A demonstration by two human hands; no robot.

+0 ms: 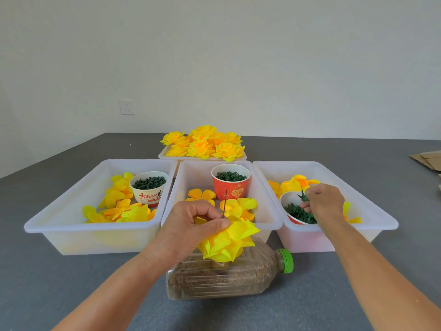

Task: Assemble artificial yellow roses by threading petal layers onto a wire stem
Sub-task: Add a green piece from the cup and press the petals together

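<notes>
Holding a part-built yellow rose (pixel 229 242) upside down over a sand-filled bottle (pixel 229 275) lying on the grey worktop (pixel 71 283), a person's left hand (pixel 191 225) pinches the petal layers round a thin wire stem (pixel 225 204) that pokes up from the bloom, just in front of the middle bin (pixel 171 218). The right hand (pixel 324 204), fingers curled, pinches a green calyx piece (pixel 303 196) lifted from a cup of such pieces (pixel 298 212) in the right bin (pixel 391 223).

Judging from this single head view, the petals look fully threaded and the green backing is the step in hand (a ring from the red cup (pixel 230 181) may follow). A far tray (pixel 164 155) already carries a heap of finished roses (pixel 205 144), so several are done. Loose petal layers (pixel 119 209) in the left bin (pixel 35 228), beside a cup of dark green parts (pixel 149 185), and more in the other bins, suggest many roses are left to make.
</notes>
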